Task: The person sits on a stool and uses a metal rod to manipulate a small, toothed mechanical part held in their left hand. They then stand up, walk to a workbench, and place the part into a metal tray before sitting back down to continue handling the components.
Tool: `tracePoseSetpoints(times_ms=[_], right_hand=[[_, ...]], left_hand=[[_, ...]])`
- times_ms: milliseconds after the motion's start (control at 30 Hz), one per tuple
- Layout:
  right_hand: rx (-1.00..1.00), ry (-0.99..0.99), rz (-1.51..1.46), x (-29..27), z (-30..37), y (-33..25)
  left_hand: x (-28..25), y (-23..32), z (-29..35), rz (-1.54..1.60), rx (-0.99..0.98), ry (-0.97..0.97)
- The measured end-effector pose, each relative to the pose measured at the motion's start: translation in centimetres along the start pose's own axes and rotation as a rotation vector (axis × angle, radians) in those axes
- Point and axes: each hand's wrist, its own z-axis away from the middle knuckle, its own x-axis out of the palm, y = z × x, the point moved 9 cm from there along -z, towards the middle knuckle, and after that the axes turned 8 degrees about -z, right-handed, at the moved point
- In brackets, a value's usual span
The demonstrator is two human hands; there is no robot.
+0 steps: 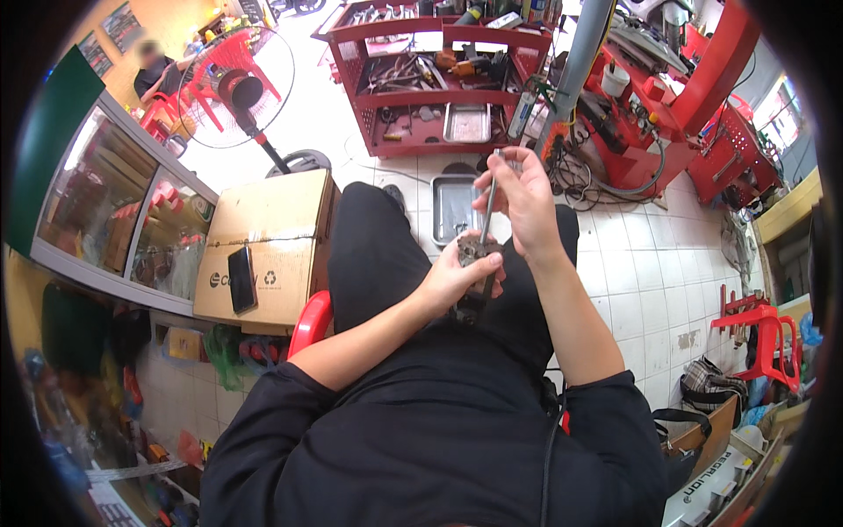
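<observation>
Pinching rod (487,218) — right hand (527,204) curled, left hand (451,279) clasping metal part (474,251)

The left hand (450,281) holds a dark metal part (474,252) as the right hand (526,206) grips a slim rod (489,211) reaching it.

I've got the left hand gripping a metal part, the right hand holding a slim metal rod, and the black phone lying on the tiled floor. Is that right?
Not quite: the head view shows the black phone lying on the cardboard box. The left hand does grip the metal part, and the right hand holds the slim metal rod.
</observation>
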Motion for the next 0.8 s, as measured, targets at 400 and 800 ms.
tracePoseSetpoints(times_ms=[400, 800], right_hand=[[-0.023, -0.003, 0.062, 0.0, 0.3, -0.6], [-0.001, -0.009, -0.018, 0.4, 0.4, -0.7]], left_hand=[[0.3, 0.5, 0.2, -0.023, -0.005, 0.008], [0.4, 0.7, 0.2, -0.065, 0.057, 0.005]])
